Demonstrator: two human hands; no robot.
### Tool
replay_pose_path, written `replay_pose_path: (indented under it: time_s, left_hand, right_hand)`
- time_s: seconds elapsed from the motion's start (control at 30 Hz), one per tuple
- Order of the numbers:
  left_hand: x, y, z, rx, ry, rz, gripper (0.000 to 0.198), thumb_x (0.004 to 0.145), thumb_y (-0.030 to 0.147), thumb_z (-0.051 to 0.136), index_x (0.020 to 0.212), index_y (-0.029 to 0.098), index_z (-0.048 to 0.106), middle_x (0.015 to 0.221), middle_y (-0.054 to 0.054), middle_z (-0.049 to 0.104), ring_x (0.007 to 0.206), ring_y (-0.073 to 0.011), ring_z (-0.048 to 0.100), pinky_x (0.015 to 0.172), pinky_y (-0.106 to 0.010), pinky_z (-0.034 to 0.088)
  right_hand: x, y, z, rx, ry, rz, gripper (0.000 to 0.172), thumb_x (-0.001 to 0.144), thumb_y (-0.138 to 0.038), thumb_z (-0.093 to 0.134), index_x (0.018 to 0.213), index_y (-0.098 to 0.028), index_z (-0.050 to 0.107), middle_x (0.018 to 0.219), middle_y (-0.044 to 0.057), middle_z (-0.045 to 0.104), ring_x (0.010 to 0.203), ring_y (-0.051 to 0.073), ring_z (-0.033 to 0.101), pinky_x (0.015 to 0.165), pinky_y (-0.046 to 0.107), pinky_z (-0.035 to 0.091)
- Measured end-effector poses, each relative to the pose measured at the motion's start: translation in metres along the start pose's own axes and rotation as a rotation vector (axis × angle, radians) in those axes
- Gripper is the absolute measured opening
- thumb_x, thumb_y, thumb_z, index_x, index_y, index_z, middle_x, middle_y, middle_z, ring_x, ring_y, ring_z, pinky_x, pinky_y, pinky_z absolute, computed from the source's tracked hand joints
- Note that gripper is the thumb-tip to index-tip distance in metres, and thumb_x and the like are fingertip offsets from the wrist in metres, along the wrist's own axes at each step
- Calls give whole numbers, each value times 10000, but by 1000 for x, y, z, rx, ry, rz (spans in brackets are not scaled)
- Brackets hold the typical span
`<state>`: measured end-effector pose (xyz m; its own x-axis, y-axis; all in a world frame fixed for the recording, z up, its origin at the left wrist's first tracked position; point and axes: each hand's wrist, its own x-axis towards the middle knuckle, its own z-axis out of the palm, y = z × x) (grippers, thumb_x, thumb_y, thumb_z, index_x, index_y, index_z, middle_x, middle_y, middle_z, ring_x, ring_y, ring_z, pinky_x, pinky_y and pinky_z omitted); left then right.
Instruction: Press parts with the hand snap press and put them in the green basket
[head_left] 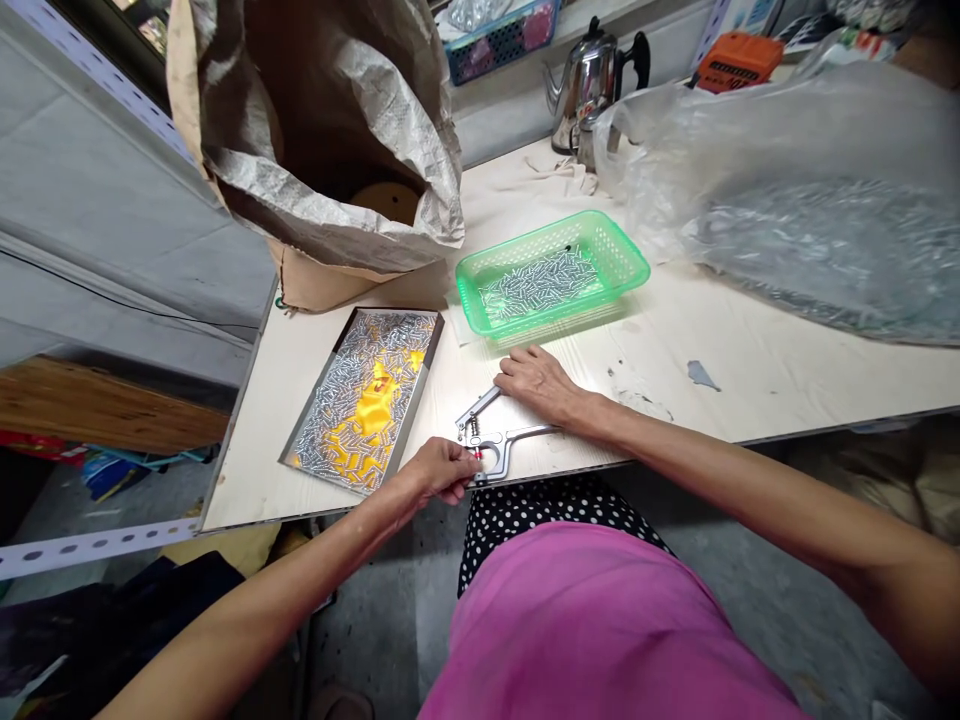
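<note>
A grey metal hand-lever tool (504,458) with a small coil spring and a rounded opening sits at the table's front edge. My right hand (541,384) is closed over the end of its raised upper handle (480,405). The lower handle passes beneath my right wrist. At the tool's near left end, my left hand (444,468) is closed, thumb and finger pinched beside a small red part (478,455). What lies between those fingertips is hidden. To the left is a shallow tray (431,365) of small silvery metal pieces on yellow printed material.
A green basket (555,318) beyond my hands holds more silvery pieces. A large paper-covered sack (322,285) stands open at back left. A clear plastic bag (817,240) lies right, near a metal kettle (592,75) and an orange box (739,62). A grey scrap (703,375) lies on the table.
</note>
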<state>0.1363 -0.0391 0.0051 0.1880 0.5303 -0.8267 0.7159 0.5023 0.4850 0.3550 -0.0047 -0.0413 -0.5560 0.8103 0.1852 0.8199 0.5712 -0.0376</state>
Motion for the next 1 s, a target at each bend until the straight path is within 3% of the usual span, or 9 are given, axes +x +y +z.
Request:
replay_pose_path:
  time_s: [0.13, 0.23, 0.37, 0.47, 0.57, 0.67, 0.9, 1.0]
  left_hand:
    - [1, 0, 0, -5, 1, -19, 371, 678, 409, 783, 589, 148, 535, 478, 54, 515, 406, -70, 498, 422, -188, 416]
    - [0, 0, 1, -13, 16, -24, 388, 663, 426, 797, 593, 149, 534, 473, 58, 513, 400, -65, 494, 423, -184, 417]
    - [-1, 2, 2, -11, 11, -28, 355, 712, 389, 766, 593, 150, 531, 455, 64, 502, 388, -65, 484, 415, -186, 417]
    - [-1, 3, 1, 2, 5, -36, 328, 744, 357, 740, 596, 149, 533, 450, 64, 501, 383, -66, 484, 415, -190, 420]
    - [-2, 3, 1, -2, 4, -33, 338, 732, 373, 747, 599, 148, 534, 458, 65, 504, 384, -63, 480, 420, -191, 421]
    - [-4, 3, 2, -4, 15, -18, 364, 703, 406, 767, 597, 149, 533, 464, 61, 511, 393, -64, 482, 428, -192, 417]
    - [-10, 3, 5, 4, 47, -23, 336, 757, 400, 715, 612, 154, 538, 466, 59, 495, 404, -75, 471, 462, -214, 421]
    - [-15, -1, 7, 170, 124, 41, 307, 833, 403, 630, 663, 154, 573, 509, 44, 504, 463, -104, 507, 514, -242, 438]
  right_hand:
    - [-2, -1, -6, 16, -34, 39, 208, 959, -187, 466, 928, -163, 670, 919, 88, 629, 927, 231, 445, 741, 363, 267]
    - [-8, -2, -14, 89, -52, 79, 205, 930, -315, 557, 1026, -166, 658, 962, 91, 632, 968, 244, 462, 768, 357, 305]
    - [-26, 5, -15, 224, -46, 48, 758, 758, -640, 670, 1267, -95, 530, 1172, 160, 599, 1054, 288, 485, 876, 397, 369]
    - [-40, 9, -11, 273, -57, -3, 954, 698, -698, 681, 1364, -63, 426, 1369, 226, 482, 1235, 341, 417, 993, 455, 348]
    - [-46, 10, -12, 282, -88, -3, 940, 726, -641, 692, 1392, -52, 385, 1418, 246, 429, 1303, 353, 372, 1038, 471, 331]
    - [-44, 5, -19, 270, -95, 37, 898, 711, -608, 717, 1365, -73, 414, 1363, 231, 472, 1251, 354, 420, 1009, 474, 361]
    - [-42, -7, -36, 201, -117, 56, 495, 769, -511, 713, 1074, -142, 587, 1057, 126, 601, 979, 283, 509, 872, 412, 389]
    - [-45, -12, -39, 178, -128, 66, 369, 803, -454, 705, 982, -149, 599, 998, 108, 613, 948, 265, 510, 842, 381, 366]
